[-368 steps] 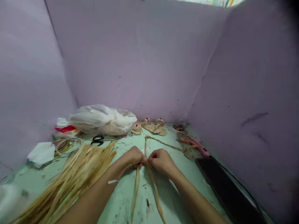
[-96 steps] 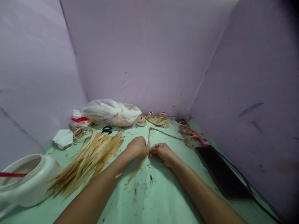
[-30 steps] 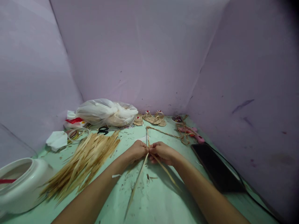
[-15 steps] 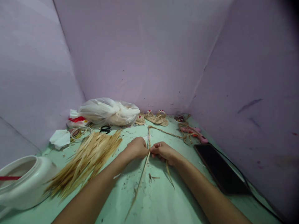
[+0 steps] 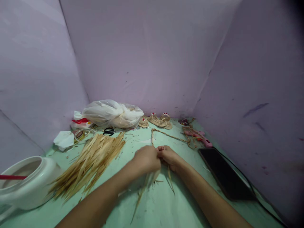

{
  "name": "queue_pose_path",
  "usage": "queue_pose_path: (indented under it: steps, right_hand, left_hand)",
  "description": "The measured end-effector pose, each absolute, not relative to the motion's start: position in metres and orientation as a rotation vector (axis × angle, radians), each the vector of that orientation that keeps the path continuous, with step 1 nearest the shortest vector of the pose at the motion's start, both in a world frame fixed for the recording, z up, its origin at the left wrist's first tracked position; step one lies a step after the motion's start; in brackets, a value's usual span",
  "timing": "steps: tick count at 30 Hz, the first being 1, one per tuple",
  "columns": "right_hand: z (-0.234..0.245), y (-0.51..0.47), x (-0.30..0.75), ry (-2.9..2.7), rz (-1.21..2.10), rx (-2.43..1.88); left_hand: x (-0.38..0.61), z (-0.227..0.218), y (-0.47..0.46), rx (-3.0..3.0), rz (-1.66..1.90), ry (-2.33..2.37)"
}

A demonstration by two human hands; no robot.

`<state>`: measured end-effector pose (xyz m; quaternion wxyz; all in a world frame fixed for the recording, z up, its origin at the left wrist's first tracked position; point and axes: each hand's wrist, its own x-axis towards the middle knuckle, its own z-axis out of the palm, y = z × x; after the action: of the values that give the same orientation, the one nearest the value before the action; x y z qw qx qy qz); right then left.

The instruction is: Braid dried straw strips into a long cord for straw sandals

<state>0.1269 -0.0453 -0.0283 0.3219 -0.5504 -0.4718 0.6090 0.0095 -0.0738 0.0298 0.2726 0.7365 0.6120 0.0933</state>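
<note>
A thin braid [image 5: 152,137] of dried leaf fibre runs up from my hands, then bends right across the green tabletop. My right hand [image 5: 169,157] is closed in a pinch at the braid's near end, with a loose pale strand [image 5: 170,180] hanging below it. My left hand [image 5: 147,161] is curled right beside it, touching or almost touching the right fingers. It is blurred and hides the working end of the braid. Other loose strands [image 5: 139,199] trail toward me from under the left hand, partly smeared by motion.
A bundle of dried leaf strips [image 5: 92,164] lies left, beside a white pot [image 5: 30,186]. Behind are black-handled scissors [image 5: 108,131], a plastic bag [image 5: 111,114] and small woven sandals [image 5: 159,121]. A pink glue gun [image 5: 205,141] and a black tablet-like slab [image 5: 225,174] lie right.
My left hand has moved right and toward me, now covering the braid's near end and blurring the strand below. My right hand has shifted only slightly right.
</note>
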Motion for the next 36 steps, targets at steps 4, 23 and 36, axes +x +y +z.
queue_pose_path:
  steps: [4, 23, 36]
  right_hand:
    - [-0.029, -0.045, 0.131, -1.255, 1.657, -1.376]
    - [0.008, -0.065, 0.127, -2.239, 0.343, -1.921]
    - [0.019, -0.092, 0.097, -2.377, 0.246, -1.943]
  left_hand:
    - [-0.007, 0.029, -0.046, 1.562, 0.392, 1.634]
    - [0.004, -0.022, -0.035, 1.587, 0.507, 1.514]
    - [0.000, -0.001, -0.044, 1.326, 0.466, 1.424]
